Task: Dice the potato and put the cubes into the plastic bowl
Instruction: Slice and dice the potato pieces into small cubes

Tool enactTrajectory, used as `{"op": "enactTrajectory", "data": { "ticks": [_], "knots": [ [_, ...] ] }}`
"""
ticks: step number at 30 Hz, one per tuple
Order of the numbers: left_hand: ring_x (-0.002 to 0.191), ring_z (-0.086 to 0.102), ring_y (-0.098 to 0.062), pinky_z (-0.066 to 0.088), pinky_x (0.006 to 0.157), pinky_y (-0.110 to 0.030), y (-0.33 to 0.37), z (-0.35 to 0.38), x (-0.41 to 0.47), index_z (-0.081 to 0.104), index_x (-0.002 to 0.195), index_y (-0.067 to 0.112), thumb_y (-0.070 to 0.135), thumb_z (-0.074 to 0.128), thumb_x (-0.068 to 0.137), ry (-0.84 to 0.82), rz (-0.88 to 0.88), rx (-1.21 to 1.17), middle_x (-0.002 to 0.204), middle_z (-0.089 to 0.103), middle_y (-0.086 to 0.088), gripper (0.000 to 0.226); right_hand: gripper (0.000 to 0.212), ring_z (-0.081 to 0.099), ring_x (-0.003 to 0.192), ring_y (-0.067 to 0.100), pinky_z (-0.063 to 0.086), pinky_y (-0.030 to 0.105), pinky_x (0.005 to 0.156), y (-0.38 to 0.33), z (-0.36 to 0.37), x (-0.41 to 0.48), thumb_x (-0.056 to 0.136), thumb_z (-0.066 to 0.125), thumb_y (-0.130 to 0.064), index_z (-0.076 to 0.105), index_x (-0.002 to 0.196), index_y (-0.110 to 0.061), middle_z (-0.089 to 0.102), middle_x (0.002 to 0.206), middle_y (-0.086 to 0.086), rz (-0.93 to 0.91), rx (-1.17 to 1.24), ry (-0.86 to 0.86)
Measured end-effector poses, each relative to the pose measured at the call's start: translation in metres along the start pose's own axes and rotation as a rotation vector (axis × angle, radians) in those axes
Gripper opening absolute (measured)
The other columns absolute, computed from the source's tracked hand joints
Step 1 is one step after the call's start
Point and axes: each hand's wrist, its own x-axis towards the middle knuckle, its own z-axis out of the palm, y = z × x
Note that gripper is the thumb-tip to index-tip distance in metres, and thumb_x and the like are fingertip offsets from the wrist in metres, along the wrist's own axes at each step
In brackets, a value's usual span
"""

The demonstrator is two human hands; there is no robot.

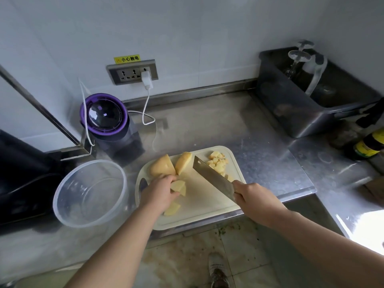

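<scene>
A white cutting board [205,202] lies on the steel counter. Two large potato chunks [163,167] [183,162] sit at its far left. A pile of diced cubes [217,163] lies at its far right corner. My left hand [158,193] grips a potato piece [178,187] near the board's middle left, and another slice [172,208] lies just below the hand. My right hand [252,197] grips the handle of a cleaver [214,178], whose blade slants up and away over the board. The clear plastic bowl [62,196] stands left of the board.
A purple-rimmed appliance [105,116] with a white cable stands behind the bowl. A steel sink tub [299,113] sits at the back right, with dark bottles [368,145] beside it. The board overhangs the counter's front edge; the floor and a shoe [218,271] show below.
</scene>
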Motion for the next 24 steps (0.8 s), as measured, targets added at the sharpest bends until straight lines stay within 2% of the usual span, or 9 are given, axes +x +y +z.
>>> {"op": "enactTrajectory", "data": {
  "ticks": [2, 4, 7, 9, 12, 14, 16, 20, 24],
  "knots": [
    [0.12, 0.051, -0.015, 0.016, 0.114, -0.048, 0.005, 0.002, 0.001, 0.051, 0.13, 0.037, 0.04, 0.062, 0.089, 0.002, -0.021, 0.005, 0.131, 0.051, 0.011, 0.043, 0.013, 0.04, 0.054, 0.016, 0.029, 0.026, 0.049, -0.001, -0.003, -0.003, 0.102, 0.032, -0.02, 0.033, 0.089, -0.024, 0.044, 0.066, -0.001, 0.003, 0.01, 0.009],
    [0.117, 0.053, -0.017, 0.024, 0.11, -0.039, 0.005, 0.002, 0.003, 0.055, 0.128, 0.03, 0.032, 0.064, 0.088, -0.012, -0.055, -0.124, 0.128, 0.052, 0.007, 0.041, 0.012, 0.039, 0.054, 0.015, 0.029, 0.025, 0.048, -0.001, -0.005, -0.006, 0.102, 0.033, -0.021, 0.033, 0.09, -0.024, 0.043, 0.065, -0.002, 0.009, 0.019, 0.02],
    [0.098, 0.059, -0.017, 0.041, 0.102, -0.04, 0.001, -0.001, 0.002, 0.063, 0.106, 0.03, 0.021, 0.065, 0.088, 0.065, -0.081, -0.332, 0.092, 0.06, 0.012, 0.02, 0.012, 0.042, 0.056, 0.017, 0.033, 0.027, 0.051, 0.0, -0.005, -0.009, 0.103, 0.033, -0.021, 0.036, 0.092, -0.022, 0.046, 0.068, 0.0, 0.019, 0.045, 0.019],
    [0.089, 0.059, -0.018, 0.046, 0.096, -0.044, -0.001, -0.003, 0.0, 0.06, 0.096, 0.03, 0.02, 0.064, 0.088, 0.16, -0.086, -0.338, 0.083, 0.056, 0.014, 0.013, 0.012, 0.042, 0.056, 0.019, 0.034, 0.029, 0.052, 0.0, -0.005, -0.011, 0.103, 0.034, -0.02, 0.037, 0.091, -0.022, 0.047, 0.068, 0.001, 0.023, 0.061, 0.021],
    [0.082, 0.057, -0.015, 0.046, 0.089, -0.034, 0.005, -0.002, -0.005, 0.06, 0.102, 0.026, 0.022, 0.061, 0.09, 0.255, 0.01, -0.161, 0.102, 0.056, 0.007, 0.013, 0.013, 0.041, 0.056, 0.019, 0.032, 0.029, 0.051, -0.003, -0.004, -0.013, 0.102, 0.035, -0.02, 0.035, 0.089, -0.021, 0.044, 0.065, 0.0, 0.024, 0.059, 0.027],
    [0.092, 0.059, -0.015, 0.037, 0.086, -0.028, 0.014, 0.0, -0.009, 0.06, 0.114, 0.026, 0.024, 0.056, 0.094, 0.214, 0.06, -0.023, 0.117, 0.053, 0.006, 0.02, 0.013, 0.043, 0.057, 0.02, 0.033, 0.03, 0.052, -0.005, -0.003, -0.013, 0.102, 0.035, -0.021, 0.035, 0.089, -0.021, 0.046, 0.066, 0.0, 0.019, 0.062, 0.027],
    [0.106, 0.058, -0.015, 0.039, 0.094, -0.032, 0.019, 0.005, -0.01, 0.058, 0.123, 0.024, 0.03, 0.057, 0.094, 0.147, 0.082, 0.018, 0.125, 0.051, 0.006, 0.029, 0.013, 0.045, 0.058, 0.02, 0.035, 0.031, 0.053, -0.006, -0.004, -0.014, 0.102, 0.036, -0.021, 0.036, 0.089, -0.021, 0.048, 0.068, 0.002, 0.016, 0.062, 0.022],
    [0.106, 0.057, -0.014, 0.048, 0.087, -0.029, 0.017, 0.011, -0.008, 0.058, 0.126, 0.023, 0.046, 0.067, 0.084, 0.101, 0.066, -0.101, 0.123, 0.055, 0.007, 0.048, 0.013, 0.045, 0.058, 0.02, 0.034, 0.03, 0.053, -0.005, -0.005, -0.015, 0.103, 0.036, -0.021, 0.037, 0.089, -0.021, 0.05, 0.07, 0.002, 0.017, 0.066, 0.025],
    [0.099, 0.061, -0.017, 0.034, 0.08, -0.027, 0.018, 0.006, -0.005, 0.056, 0.118, 0.026, 0.054, 0.064, 0.083, 0.183, -0.132, -0.13, 0.119, 0.058, 0.005, 0.046, 0.014, 0.044, 0.058, 0.02, 0.034, 0.03, 0.053, -0.001, -0.005, -0.015, 0.103, 0.035, -0.021, 0.039, 0.089, -0.019, 0.05, 0.07, 0.003, 0.036, 0.073, 0.025]
  ]
}}
